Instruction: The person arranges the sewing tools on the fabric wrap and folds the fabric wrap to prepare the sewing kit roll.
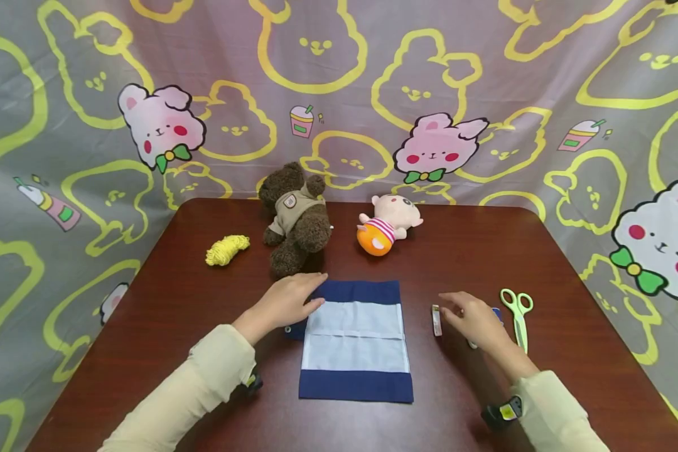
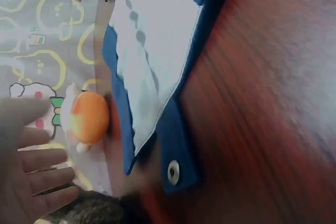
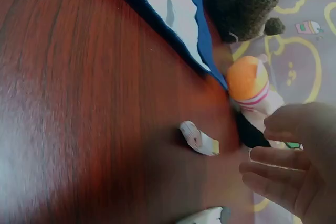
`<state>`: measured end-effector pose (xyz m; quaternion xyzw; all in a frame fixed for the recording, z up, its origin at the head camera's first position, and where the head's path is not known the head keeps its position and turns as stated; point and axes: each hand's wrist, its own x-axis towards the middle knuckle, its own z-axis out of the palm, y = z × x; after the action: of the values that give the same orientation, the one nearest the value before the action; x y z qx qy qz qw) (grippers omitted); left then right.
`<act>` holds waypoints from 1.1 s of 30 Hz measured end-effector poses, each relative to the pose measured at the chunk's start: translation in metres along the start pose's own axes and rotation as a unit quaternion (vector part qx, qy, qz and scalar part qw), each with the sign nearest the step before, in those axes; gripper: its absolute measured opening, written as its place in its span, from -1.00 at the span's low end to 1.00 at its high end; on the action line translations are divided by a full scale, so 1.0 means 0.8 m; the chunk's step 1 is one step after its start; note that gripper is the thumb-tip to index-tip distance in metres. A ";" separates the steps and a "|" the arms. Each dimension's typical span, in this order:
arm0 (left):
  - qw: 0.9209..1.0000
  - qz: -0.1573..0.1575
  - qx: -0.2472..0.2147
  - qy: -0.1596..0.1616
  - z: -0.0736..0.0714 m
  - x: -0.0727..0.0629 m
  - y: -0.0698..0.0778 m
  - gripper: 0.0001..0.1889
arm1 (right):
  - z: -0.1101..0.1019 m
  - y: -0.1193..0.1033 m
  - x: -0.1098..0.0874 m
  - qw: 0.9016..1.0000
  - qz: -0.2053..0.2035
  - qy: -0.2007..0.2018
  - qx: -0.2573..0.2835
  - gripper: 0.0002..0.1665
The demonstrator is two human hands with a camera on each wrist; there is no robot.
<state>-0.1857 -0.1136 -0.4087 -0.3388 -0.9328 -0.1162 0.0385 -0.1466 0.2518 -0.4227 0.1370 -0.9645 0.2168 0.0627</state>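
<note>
1. Left hand [image 1: 282,302]: released, fingers extended, nothing grasped; positioned at the upper left of the cloth case [image 1: 355,353]; contact cannot be confirmed.
2. Right hand [image 1: 476,319]: released, fingers loosely extended, nothing grasped; positioned near a small curved white item [image 1: 436,321] with a metallic-looking end; a blue item [image 1: 498,316] is partly hidden by this hand.
3. Cloth case: spread flat on the table between the hands; pale blue panel, puckered seam across its middle, navy band at each end; a navy tab [image 1: 295,331] with a round metal snap [image 2: 173,172] projects from the left edge; the space beneath the seam is hidden.
4. Right side: light green scissors [image 1: 520,320], handles directed away from the person.
5. Far side: yellow yarn hank [image 1: 227,250]; shaggy brown teddy bear [image 1: 312,229] in a tan top; smooth pink plush toy [image 1: 397,212], orange lower body, striped middle.
6. Surface: glossy reddish-brown table [image 1: 203,364], wood-grained.
7. Room: draped gray backdrop [image 1: 350,110], printed with yellow animal outlines, rabbits and drink cups.
</note>
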 end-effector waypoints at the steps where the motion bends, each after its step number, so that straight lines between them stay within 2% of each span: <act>1: 1.000 0.002 0.001 0.003 0.003 0.003 0.000 -0.52 | 0.003 0.000 0.002 1.000 0.005 0.000 0.004 -0.67; 4: 1.000 -0.005 -0.005 0.003 0.012 0.015 0.002 -0.67 | 0.012 -0.001 0.007 1.000 0.017 0.003 0.005 -0.72; 9: 0.999 -0.040 -0.004 -0.021 0.026 0.035 0.003 -0.74 | 0.025 -0.002 0.011 0.999 0.048 0.010 -0.022 -0.74; 15: 0.990 -0.133 0.026 -0.051 0.039 0.049 0.005 -0.76 | 0.033 -0.001 0.014 0.995 0.087 -0.016 -0.050 -0.72; 17: 0.986 -0.151 0.031 -0.059 0.042 0.050 0.006 -0.74 | 0.036 0.000 0.013 0.994 0.089 -0.021 -0.051 -0.72; 25: 0.984 -0.169 0.034 -0.053 0.052 0.047 0.006 -0.71 | 0.042 0.002 0.011 0.994 0.096 -0.017 -0.045 -0.71; 33: 0.981 -0.189 0.004 -0.048 0.054 0.053 0.006 -0.70 | 0.041 0.003 0.014 0.993 0.110 -0.021 -0.040 -0.78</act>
<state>-0.2152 -0.0732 -0.4435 -0.1616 -0.9813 -0.1012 -0.0277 -0.1599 0.2366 -0.4512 0.0320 -0.9828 0.1804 0.0233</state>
